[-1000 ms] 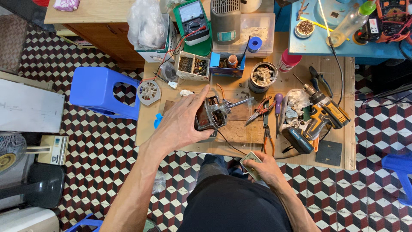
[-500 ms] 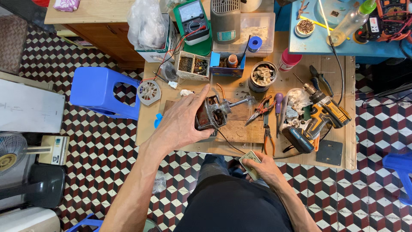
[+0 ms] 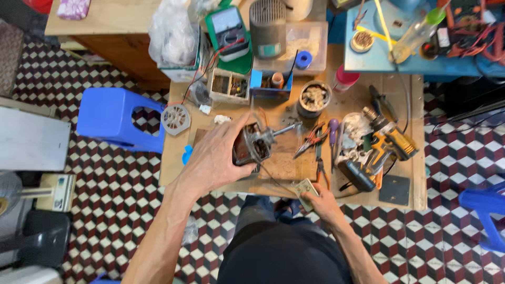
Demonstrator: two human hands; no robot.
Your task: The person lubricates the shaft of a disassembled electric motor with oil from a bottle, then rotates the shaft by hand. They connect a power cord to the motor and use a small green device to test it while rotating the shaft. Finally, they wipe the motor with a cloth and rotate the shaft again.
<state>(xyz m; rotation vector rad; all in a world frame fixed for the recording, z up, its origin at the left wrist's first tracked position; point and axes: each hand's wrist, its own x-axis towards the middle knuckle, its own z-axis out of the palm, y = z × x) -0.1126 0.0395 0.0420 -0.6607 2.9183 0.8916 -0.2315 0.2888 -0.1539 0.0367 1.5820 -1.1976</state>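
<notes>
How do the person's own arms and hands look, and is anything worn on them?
Both forearms are bare, with no sleeves in view. The left hand and the right hand wear no gloves; no rings, watch or bracelet can be seen.

motor part hidden by left hand | blue stool cut off rt edge

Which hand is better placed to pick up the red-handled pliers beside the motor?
Probably the right hand: it rests at the table's near edge just below the red-handled pliers, holding only a small flat part, which it would have to drop. The left hand is wrapped around the motor.
</notes>
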